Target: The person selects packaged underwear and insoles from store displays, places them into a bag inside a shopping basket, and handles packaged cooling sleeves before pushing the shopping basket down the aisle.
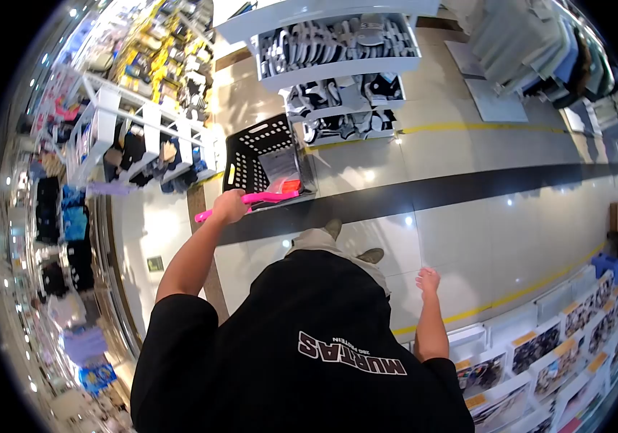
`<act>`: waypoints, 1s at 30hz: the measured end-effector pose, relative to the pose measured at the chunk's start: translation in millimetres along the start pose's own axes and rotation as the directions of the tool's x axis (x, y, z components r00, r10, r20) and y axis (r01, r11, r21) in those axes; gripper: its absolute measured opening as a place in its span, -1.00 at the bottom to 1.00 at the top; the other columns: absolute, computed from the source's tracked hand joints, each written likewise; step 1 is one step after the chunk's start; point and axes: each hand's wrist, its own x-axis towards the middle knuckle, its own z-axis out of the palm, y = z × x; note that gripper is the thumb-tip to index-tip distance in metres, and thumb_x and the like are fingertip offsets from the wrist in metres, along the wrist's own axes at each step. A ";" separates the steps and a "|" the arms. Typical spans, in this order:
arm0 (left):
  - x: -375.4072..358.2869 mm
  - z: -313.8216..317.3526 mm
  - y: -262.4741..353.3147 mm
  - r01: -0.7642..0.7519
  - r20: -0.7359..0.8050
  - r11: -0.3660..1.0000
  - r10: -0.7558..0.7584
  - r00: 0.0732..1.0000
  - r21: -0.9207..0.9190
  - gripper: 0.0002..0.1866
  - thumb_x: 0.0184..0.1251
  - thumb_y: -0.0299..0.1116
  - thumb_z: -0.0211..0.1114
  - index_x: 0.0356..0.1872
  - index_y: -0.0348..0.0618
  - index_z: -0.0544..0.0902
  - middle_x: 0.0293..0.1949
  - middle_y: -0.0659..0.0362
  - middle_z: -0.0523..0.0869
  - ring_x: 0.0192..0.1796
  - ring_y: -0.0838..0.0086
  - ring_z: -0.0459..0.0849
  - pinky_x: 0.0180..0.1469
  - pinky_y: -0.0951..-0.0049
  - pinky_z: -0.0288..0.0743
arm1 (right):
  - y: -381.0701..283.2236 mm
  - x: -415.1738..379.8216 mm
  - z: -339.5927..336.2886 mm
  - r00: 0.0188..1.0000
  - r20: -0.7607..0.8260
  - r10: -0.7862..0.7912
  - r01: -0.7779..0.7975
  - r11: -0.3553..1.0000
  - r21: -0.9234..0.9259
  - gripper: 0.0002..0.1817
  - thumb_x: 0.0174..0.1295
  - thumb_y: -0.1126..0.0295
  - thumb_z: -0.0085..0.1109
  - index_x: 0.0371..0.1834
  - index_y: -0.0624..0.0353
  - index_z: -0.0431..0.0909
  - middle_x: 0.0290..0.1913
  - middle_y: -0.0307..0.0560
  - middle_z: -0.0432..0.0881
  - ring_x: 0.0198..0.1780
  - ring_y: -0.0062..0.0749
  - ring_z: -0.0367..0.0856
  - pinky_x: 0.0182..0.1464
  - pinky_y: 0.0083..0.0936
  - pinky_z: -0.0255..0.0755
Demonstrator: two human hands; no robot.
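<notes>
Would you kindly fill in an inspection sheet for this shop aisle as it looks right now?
Surface: glossy tiled floor with a dark band and yellow lines.
Job's things: black basket with a pink handle; it holds a grey packet and something orange.
Clutter: nothing seen loose on the floor.
Hands: left hand closed on the pink handle; right hand empty, fingers spread, hanging over the floor.
Cables: nothing seen.
Surroundings: white shelf of folded items ahead, racks of goods on the left, boxed display on the right; the person's shoes show below.
</notes>
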 end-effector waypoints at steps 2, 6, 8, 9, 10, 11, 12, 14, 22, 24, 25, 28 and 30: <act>-32.1 20.6 3.3 0.022 -0.137 0.999 -0.025 0.990 -0.026 -0.73 0.11 -0.15 0.40 -0.36 -0.16 0.68 -0.28 -0.05 0.74 -0.16 0.01 0.72 -0.05 0.07 0.56 | -6.7 4.6 24.1 0.996 0.083 0.030 -0.022 0.995 -0.092 -0.75 0.27 0.39 0.18 0.00 0.09 0.55 -0.33 -0.19 0.63 -0.42 -0.45 0.63 -0.49 -0.53 0.48; -86.1 56.6 -12.4 -0.093 -0.327 0.996 0.093 0.940 0.017 -0.71 0.01 -0.17 0.51 -0.34 -0.13 0.68 -0.32 0.12 0.68 -0.17 0.20 0.67 -0.11 0.20 0.54 | -7.3 20.3 74.3 0.965 0.259 0.047 0.058 0.922 -0.383 -0.77 0.23 0.37 0.23 -0.05 0.07 0.58 -0.34 -0.19 0.64 -0.46 -0.45 0.62 -0.50 -0.51 0.48; -110.8 51.9 -3.9 -0.127 -0.293 0.975 0.070 0.953 -0.180 -0.66 0.04 -0.15 0.52 -0.28 -0.16 0.68 -0.33 0.15 0.66 -0.20 0.28 0.65 -0.11 0.27 0.53 | -27.3 4.7 98.2 0.945 0.312 0.097 0.069 0.873 -0.482 -0.79 0.22 0.36 0.24 -0.09 0.07 0.59 -0.35 -0.19 0.64 -0.48 -0.46 0.62 -0.50 -0.49 0.47; -120.8 41.9 1.3 -0.127 -0.261 0.935 0.039 0.965 -0.331 -0.66 0.08 -0.15 0.51 -0.26 -0.18 0.68 -0.34 0.16 0.65 -0.22 0.31 0.64 -0.12 0.30 0.52 | -40.8 2.0 108.5 0.934 0.348 0.082 0.126 0.835 -0.535 -0.79 0.21 0.36 0.25 -0.10 0.07 0.59 -0.35 -0.19 0.65 -0.47 -0.46 0.62 -0.50 -0.49 0.47; -127.9 40.4 0.6 -0.122 -0.230 0.872 0.011 0.973 -0.474 -0.65 0.11 -0.14 0.50 -0.24 -0.19 0.68 -0.35 0.17 0.65 -0.24 0.34 0.62 -0.12 0.32 0.52 | -53.5 2.2 118.3 0.920 0.386 0.070 0.185 0.791 -0.584 -0.80 0.20 0.35 0.26 -0.11 0.07 0.60 -0.34 -0.19 0.65 -0.47 -0.46 0.62 -0.50 -0.49 0.47; -127.8 52.1 -9.1 -0.096 -0.263 0.787 -0.086 0.961 -0.609 -0.67 0.15 -0.16 0.49 -0.22 -0.19 0.68 -0.36 0.18 0.65 -0.26 0.37 0.61 -0.14 0.35 0.52 | -66.8 3.0 128.3 0.903 0.426 0.062 0.245 0.740 -0.627 -0.80 0.20 0.35 0.26 -0.12 0.07 0.60 -0.34 -0.19 0.65 -0.47 -0.46 0.62 -0.50 -0.48 0.46; -123.3 67.1 -21.6 -0.083 -0.281 0.682 -0.186 0.941 -0.727 -0.68 0.19 -0.17 0.47 -0.20 -0.19 0.68 -0.37 0.18 0.64 -0.28 0.39 0.60 -0.16 0.38 0.52 | -74.1 15.3 138.5 0.903 0.428 0.040 0.283 0.693 -0.663 -0.81 0.20 0.35 0.27 -0.13 0.08 0.60 -0.33 -0.18 0.66 -0.46 -0.47 0.64 -0.49 -0.49 0.46; -120.6 75.0 -25.3 -0.093 -0.360 0.577 -0.368 0.857 -0.811 -0.79 0.27 -0.26 0.41 -0.23 -0.17 0.68 -0.40 0.18 0.67 -0.39 0.42 0.60 -0.28 0.42 0.51 | -109.3 19.9 157.2 0.905 0.423 0.037 0.285 0.686 -0.670 -0.81 0.21 0.35 0.27 -0.13 0.09 0.60 -0.32 -0.18 0.66 -0.45 -0.47 0.64 -0.47 -0.49 0.47; -111.8 79.6 -21.9 -0.043 -0.556 0.703 -0.522 0.646 -0.710 -0.86 0.18 -0.35 0.42 -0.33 -0.14 0.66 -0.48 0.18 0.63 -0.46 0.36 0.64 -0.40 0.39 0.49 | -238.5 19.9 291.1 0.837 0.547 0.010 0.402 0.667 -0.627 -0.87 0.31 0.37 0.16 -0.17 0.16 0.58 -0.37 -0.20 0.62 -0.50 -0.56 0.55 -0.50 -0.61 0.41; -110.3 81.0 -29.6 -0.043 -0.549 0.630 -0.640 0.538 -0.776 -0.84 0.15 -0.40 0.43 -0.29 -0.18 0.65 -0.38 0.12 0.66 -0.31 0.31 0.66 -0.25 0.36 0.50 | -245.9 11.3 340.9 0.775 0.630 0.058 0.432 0.678 -0.595 -0.89 0.33 0.40 0.14 -0.18 0.19 0.57 -0.39 -0.22 0.60 -0.52 -0.60 0.50 -0.52 -0.65 0.36; -108.6 81.7 -33.5 -0.023 -0.540 0.602 -0.697 0.473 -0.798 -0.83 0.14 -0.41 0.44 -0.27 -0.18 0.65 -0.32 0.11 0.67 -0.23 0.28 0.67 -0.15 0.33 0.51 | -253.2 -2.2 372.2 0.738 0.672 0.061 0.475 0.661 -0.581 -0.89 0.34 0.41 0.13 -0.18 0.20 0.56 -0.40 -0.23 0.58 -0.52 -0.62 0.47 -0.53 -0.68 0.34; -104.7 77.6 -36.2 0.118 -0.561 0.612 -0.774 0.293 -0.782 -0.83 0.13 -0.45 0.43 -0.26 -0.17 0.66 -0.16 0.11 0.67 -0.06 0.22 0.63 0.05 0.25 0.45 | -261.5 -46.6 460.5 0.631 0.771 0.090 0.603 0.568 -0.560 -0.84 0.31 0.40 0.18 -0.13 0.24 0.58 -0.40 -0.24 0.59 -0.47 -0.63 0.49 -0.49 -0.68 0.35; -101.1 71.5 -36.3 0.222 -0.511 0.543 -0.839 0.190 -0.810 -0.81 0.12 -0.46 0.43 -0.23 -0.15 0.67 -0.07 0.07 0.64 0.02 0.18 0.60 0.15 0.22 0.40 | -256.4 -57.5 516.9 0.525 0.843 0.116 0.736 0.435 -0.518 -0.78 0.28 0.37 0.23 -0.11 0.27 0.59 -0.36 -0.20 0.64 -0.44 -0.59 0.53 -0.44 -0.64 0.42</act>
